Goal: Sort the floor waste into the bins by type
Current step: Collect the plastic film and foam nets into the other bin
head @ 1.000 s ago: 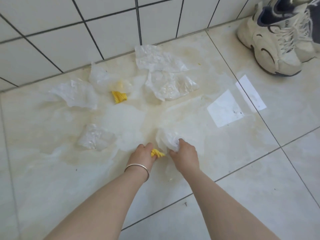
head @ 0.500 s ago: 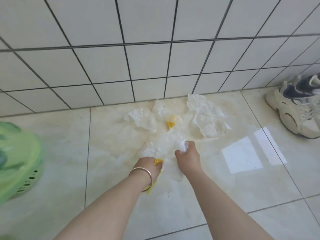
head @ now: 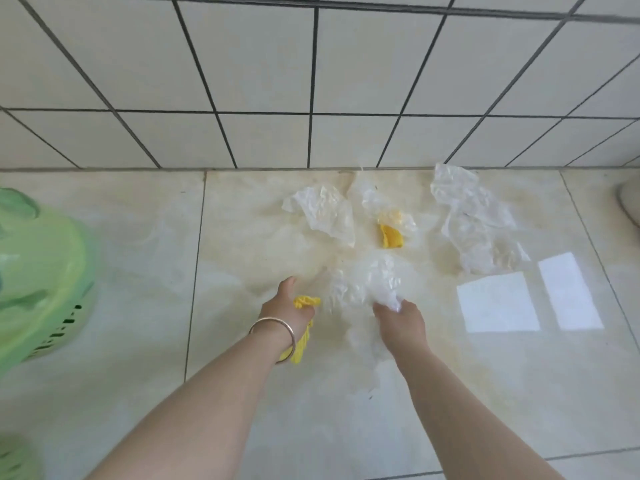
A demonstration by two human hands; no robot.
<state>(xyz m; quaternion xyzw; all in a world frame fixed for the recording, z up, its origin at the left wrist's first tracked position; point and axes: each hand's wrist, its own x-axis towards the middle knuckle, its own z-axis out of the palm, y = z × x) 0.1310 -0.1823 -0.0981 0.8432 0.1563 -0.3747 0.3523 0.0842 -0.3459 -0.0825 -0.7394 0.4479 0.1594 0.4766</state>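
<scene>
Yellow net (head: 302, 327) sat bunched in the left hand (head: 289, 310), fingers curled round it, tail hanging under the wrist. Right hand (head: 401, 322) pinched a clear bag (head: 367, 284) by one corner, rest of it ballooning over the floor (head: 138, 393). Green bin (head: 38, 282) stood at the floor's left edge, well apart from both hands. Judgement: two waste types held, one per hand, so keep them separate; carry the net left first and drop it only over the right bin. Bag grip looked thin, so gather more film before lifting. Still on the floor by the wall: another yellow piece (head: 391, 235) and three more bags (head: 322, 213).
</scene>
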